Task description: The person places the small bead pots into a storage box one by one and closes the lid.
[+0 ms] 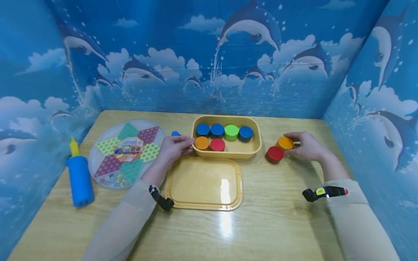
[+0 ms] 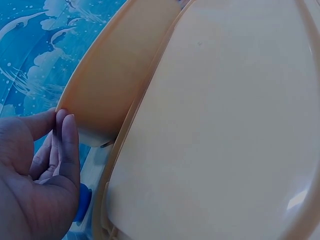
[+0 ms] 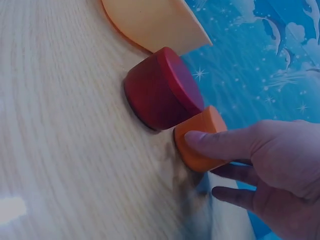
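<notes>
The person's left hand (image 1: 174, 146) pinches the left edge of a yellow box (image 1: 240, 148), where three blue pots (image 1: 217, 129) and a green pot (image 1: 231, 132) make the far row. On the right side of the table (image 1: 261, 221), the right hand (image 1: 308, 145) holds an orange pot (image 1: 285, 143) between thumb and fingers, right beside a red pot (image 1: 274, 154). A flat yellow lid (image 1: 202, 183) lies on the near side of the box, and a round game board (image 1: 128, 154) is on the left.
</notes>
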Action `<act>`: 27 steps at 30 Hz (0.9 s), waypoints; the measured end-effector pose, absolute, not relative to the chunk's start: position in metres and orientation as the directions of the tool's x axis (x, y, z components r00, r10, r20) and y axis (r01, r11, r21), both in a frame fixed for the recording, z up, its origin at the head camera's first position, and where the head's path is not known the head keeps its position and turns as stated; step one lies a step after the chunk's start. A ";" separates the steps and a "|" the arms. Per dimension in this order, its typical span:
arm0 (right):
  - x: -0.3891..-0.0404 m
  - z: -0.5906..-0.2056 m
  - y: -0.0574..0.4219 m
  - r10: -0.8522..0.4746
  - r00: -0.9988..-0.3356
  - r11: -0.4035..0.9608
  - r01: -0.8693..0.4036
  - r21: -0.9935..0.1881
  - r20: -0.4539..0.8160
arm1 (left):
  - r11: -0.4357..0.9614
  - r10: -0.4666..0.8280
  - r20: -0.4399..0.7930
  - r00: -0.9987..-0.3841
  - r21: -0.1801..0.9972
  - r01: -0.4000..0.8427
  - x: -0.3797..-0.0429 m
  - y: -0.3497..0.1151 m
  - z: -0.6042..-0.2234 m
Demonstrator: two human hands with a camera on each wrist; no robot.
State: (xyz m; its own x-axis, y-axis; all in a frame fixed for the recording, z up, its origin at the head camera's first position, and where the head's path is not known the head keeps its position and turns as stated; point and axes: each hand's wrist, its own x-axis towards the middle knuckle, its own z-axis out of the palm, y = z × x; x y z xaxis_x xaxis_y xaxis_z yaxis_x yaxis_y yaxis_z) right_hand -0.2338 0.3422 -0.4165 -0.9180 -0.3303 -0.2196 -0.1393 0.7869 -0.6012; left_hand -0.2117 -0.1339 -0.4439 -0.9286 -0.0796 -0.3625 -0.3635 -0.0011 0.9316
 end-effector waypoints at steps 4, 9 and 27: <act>-0.234 -0.420 0.342 -0.329 -0.924 0.779 -0.149 -0.609 -0.195 | 0.003 -0.076 -0.354 -0.932 0.935 -0.355 -0.211 -0.133 -0.443; -0.234 -0.414 0.343 -0.327 -0.937 0.754 -0.178 -0.633 -0.125 | -0.006 -0.072 -0.349 -0.934 0.937 -0.350 -0.211 -0.134 -0.444; -0.223 -0.365 0.310 -0.350 -0.935 0.741 -0.242 -0.627 -0.051 | 0.021 -0.096 -0.389 -0.916 0.919 -0.393 -0.214 -0.133 -0.445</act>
State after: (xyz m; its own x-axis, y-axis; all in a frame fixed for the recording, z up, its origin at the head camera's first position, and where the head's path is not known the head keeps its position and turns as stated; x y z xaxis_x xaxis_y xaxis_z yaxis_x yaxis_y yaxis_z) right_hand -0.2231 0.3103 -0.3646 -0.9355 -0.3496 -0.0513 -0.2425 0.7407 -0.6265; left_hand -0.2140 -0.1328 -0.4449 -0.9161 -0.0960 -0.3893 -0.3929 0.0213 0.9193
